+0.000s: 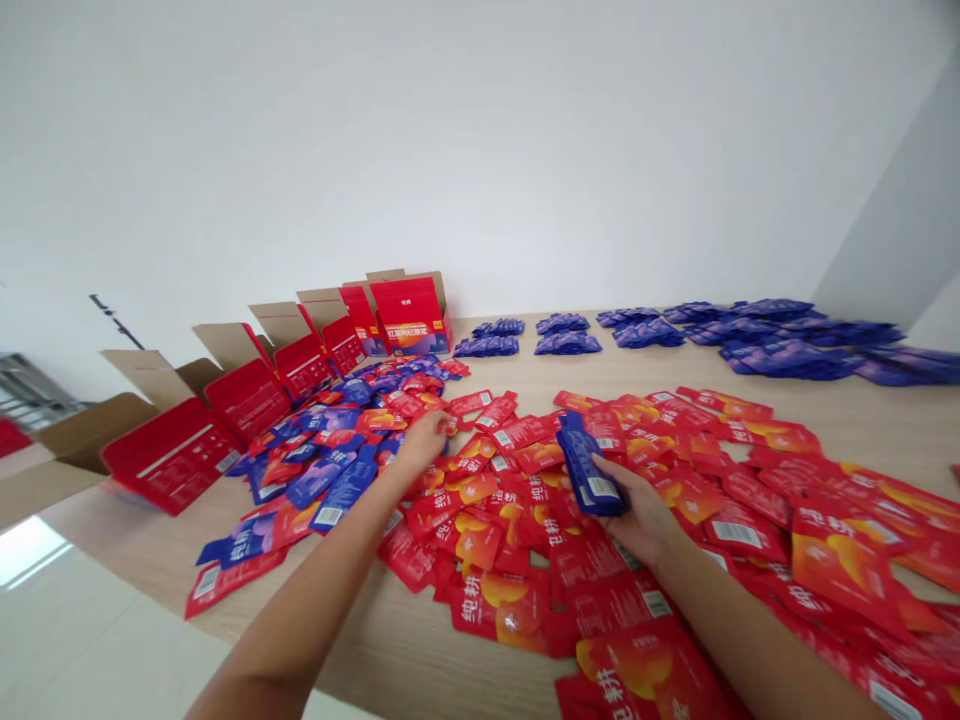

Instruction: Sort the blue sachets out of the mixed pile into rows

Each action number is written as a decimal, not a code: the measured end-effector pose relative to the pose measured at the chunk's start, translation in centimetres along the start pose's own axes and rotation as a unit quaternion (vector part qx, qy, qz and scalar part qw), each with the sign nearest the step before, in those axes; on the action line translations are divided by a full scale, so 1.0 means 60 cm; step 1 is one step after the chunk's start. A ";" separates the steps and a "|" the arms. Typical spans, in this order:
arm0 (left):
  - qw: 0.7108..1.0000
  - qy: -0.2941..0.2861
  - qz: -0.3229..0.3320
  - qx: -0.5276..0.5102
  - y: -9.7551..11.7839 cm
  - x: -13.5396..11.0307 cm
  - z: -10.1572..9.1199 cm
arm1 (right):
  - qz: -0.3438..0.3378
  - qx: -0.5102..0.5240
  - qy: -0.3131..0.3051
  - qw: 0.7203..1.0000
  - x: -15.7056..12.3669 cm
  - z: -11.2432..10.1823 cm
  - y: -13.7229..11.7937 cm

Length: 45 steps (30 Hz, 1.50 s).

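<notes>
My right hand [634, 505] grips a small stack of blue pouches [583, 462], held upright above the spread of red pouches [502, 595]. A white barcode label shows near the stack's lower end. My left hand [426, 438] reaches in where the mixed heap of blue and red pouches [330, 470] meets the red ones. Its fingers are bent and pressed together at the pouches; what they grip, if anything, is hidden from me.
Open red cartons [251, 400] with raised brown flaps line the table's left side, some standing at the back. Along the far edge lie several stacks of blue pouches [568, 343], thickest at the right. A white wall [525, 150] rises behind the wooden table [540, 380].
</notes>
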<state>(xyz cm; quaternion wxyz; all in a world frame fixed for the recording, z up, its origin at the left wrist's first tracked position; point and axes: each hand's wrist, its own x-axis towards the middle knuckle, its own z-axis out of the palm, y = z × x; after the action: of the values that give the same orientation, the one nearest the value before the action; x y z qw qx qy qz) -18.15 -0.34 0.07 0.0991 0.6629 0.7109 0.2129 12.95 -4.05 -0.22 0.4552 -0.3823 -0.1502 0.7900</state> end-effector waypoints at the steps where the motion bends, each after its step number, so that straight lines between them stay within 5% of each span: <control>1: 0.999 -0.019 -0.011 0.031 -0.021 -0.002 -0.016 | 0.000 0.001 0.001 1.000 0.000 0.000 0.000; 5: 0.982 -0.102 -0.028 0.159 -0.078 -0.014 -0.054 | 0.001 0.007 0.001 1.000 0.002 0.000 0.003; 10: 0.975 -0.102 0.001 0.195 -0.073 -0.014 -0.051 | -0.004 -0.001 -0.019 1.000 0.006 -0.005 0.005; 13: 0.977 -0.067 0.048 0.196 -0.054 -0.013 -0.054 | -0.003 -0.004 -0.030 1.000 0.009 -0.009 0.006; 16: 0.983 0.034 0.118 0.137 -0.023 -0.022 -0.065 | -0.004 -0.006 -0.049 0.999 0.012 -0.011 0.008; 21: 0.963 0.144 0.217 -0.065 0.085 -0.040 -0.066 | -0.017 -0.009 -0.039 0.999 0.014 -0.008 0.013; 26: 0.958 0.089 0.180 -0.205 0.216 -0.027 -0.023 | -0.041 -0.015 -0.056 0.998 0.019 -0.010 0.020; 31: 0.975 -0.003 0.197 -0.105 0.294 -0.012 0.049 | -0.037 -0.001 -0.049 0.998 0.027 -0.009 0.024; 40: 0.990 0.019 0.133 -0.029 0.305 -0.008 0.101 | -0.050 -0.010 -0.081 0.995 0.018 -0.008 0.022; 45: 0.972 0.062 0.048 -0.224 0.288 -0.006 0.128 | -0.092 -0.063 -0.089 0.990 0.016 -0.013 0.027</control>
<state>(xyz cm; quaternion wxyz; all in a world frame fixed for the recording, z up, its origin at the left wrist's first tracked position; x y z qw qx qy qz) 0.71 1.15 0.68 0.1902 0.6426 0.6175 0.4118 12.26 -4.21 -2.13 0.4858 -0.3226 -0.2739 0.7648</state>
